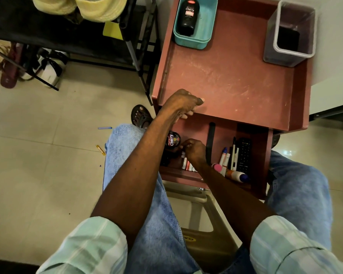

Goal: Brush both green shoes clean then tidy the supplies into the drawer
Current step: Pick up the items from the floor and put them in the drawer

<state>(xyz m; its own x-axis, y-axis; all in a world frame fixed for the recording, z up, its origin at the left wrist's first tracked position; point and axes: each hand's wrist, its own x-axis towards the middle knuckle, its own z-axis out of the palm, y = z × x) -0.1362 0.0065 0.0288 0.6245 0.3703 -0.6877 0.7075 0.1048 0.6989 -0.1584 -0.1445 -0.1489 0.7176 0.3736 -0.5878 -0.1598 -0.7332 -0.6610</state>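
Note:
My left hand [181, 103] grips the front edge of the reddish table top [226, 82], thumb on top and fingers curled under it. Below, the drawer [259, 155] stands pulled out. My right hand [194, 151] reaches into its left part, and its curled fingers pinch the right rim of a round black Cherry polish tin [173, 139], which sits tilted. A red-and-white tube [188, 166] lies partly under that hand. Two pale yellow-green shoes [99, 8] rest on the black rack at the top left.
A teal basket [206, 34] holding a black Cherry bottle [188, 15] and a clear bin [293, 54] stand at the table's back. The drawer also holds pens, markers, a remote [245, 155] and a long black stick [210, 139]. My knees flank the drawer; small scraps lie on the tiled floor.

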